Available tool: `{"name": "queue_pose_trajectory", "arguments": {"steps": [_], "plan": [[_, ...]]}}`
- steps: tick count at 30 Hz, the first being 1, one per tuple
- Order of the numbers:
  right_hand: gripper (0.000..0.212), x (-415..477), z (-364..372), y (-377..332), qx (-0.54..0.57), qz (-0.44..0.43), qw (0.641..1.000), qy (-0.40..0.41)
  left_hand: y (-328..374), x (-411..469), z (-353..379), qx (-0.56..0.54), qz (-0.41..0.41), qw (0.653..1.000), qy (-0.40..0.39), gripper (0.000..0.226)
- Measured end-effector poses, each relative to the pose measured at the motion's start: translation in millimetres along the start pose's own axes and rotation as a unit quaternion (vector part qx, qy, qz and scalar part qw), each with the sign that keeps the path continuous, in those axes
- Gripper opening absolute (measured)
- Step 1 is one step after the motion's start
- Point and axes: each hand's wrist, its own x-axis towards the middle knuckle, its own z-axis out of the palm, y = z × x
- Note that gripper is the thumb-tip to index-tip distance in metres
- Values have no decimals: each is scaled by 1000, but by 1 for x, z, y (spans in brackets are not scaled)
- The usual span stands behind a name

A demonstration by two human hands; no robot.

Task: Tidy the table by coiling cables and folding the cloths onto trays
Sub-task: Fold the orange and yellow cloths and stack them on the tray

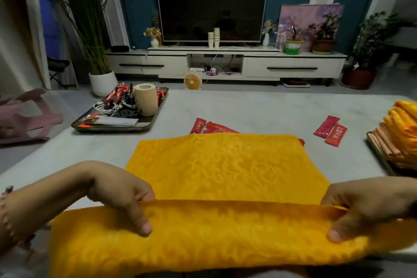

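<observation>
A yellow patterned cloth [225,165] lies spread on the grey table [259,110], with its near part lifted toward me. My left hand [121,196] pinches the raised fold at the left, thumb on top. At the right end of the same fold my right hand [365,205] pinches it, thumb over the cloth. A stack of folded yellow cloths [401,135] sits on a tray [376,153] at the right edge. White coiled cables [106,106] lie on a dark tray [90,125] at the back left.
The dark tray also holds a paper roll [146,101] and red packets. Loose red packets lie behind the cloth [209,127] and to the right [330,131]. A pink stool [24,115] stands left of the table. Beyond are a TV cabinet [225,63] and potted plants.
</observation>
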Motion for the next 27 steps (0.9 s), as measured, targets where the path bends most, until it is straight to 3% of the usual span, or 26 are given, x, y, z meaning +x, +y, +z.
{"name": "queue_pose_trajectory", "arguments": {"steps": [2,4,8,11,15,21,27], "plan": [[36,4,-11,-4,10,44,998,47,0,6,-15,-1,-24,998,51,7],[33,21,-29,-8,-37,88,980,173,-4,19,-36,26,-40,985,169,13],[20,75,-71,-17,-162,88,899,397,-19,47,-81,167,-69,915,360,32],[25,113,-94,-13,-147,79,868,468,-30,66,-108,161,-67,875,452,18],[24,146,-113,-2,-136,102,850,499,-40,87,-134,112,-45,855,504,30],[43,172,-128,-2,-105,82,888,441,-51,112,-156,69,25,860,505,4],[32,178,-142,-4,-161,106,880,433,-55,111,-164,55,17,881,470,21]]}}
